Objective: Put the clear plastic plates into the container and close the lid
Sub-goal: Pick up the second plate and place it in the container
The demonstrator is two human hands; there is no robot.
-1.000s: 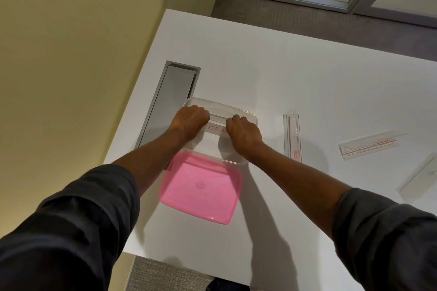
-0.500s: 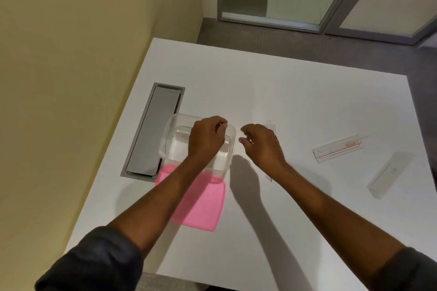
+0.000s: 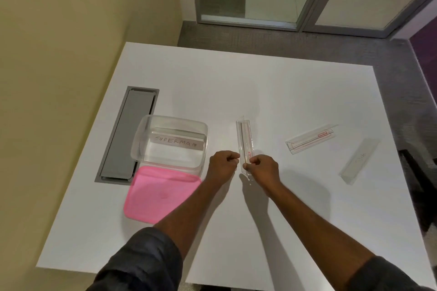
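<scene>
The container point(image 3: 169, 143) stands open on the table point(image 3: 272, 92), left of centre, beside a grey cable hatch point(image 3: 127, 133). One plate point(image 3: 177, 143), marked with handwriting, already lies inside it. The pink lid point(image 3: 158, 192) lies flat on the table, touching the container's near side, not fitted.

Three plates remain outside. The nearest plate point(image 3: 244, 142) lies just right of the container. The right hand point(image 3: 261, 169) is closed, its fingertips pinching this plate's near end. The left hand point(image 3: 223, 165) is curled into a loose fist just beside the same end; whether it touches the plate cannot be told. The plate does not appear to be lifted clear yet.

A second plate point(image 3: 309, 139), with a red label, lies further right, well apart from the hands. A third plate point(image 3: 359, 162) lies near the table's right edge.

Judgement: roughly one quarter of the loading is done. Remaining steps: transfer three plates to the container, then fit the lid.
</scene>
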